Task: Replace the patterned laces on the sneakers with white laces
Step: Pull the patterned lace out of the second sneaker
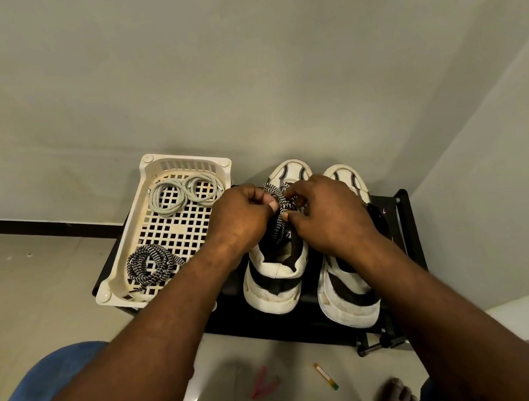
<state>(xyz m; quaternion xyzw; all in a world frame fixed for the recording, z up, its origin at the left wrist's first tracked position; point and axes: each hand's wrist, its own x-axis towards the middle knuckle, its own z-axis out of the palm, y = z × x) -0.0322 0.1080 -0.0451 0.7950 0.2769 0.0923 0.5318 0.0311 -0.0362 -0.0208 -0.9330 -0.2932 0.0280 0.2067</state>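
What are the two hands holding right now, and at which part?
The left hand and right hand both pinch the patterned lace, along its loose stretch above the tongue of the sneaker beside the basket. Its tips are hidden.

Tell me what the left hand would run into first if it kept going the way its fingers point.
Probably the right hand: the left hand points straight at it, with only the patterned lace both pinch between them, though depth is unclear.
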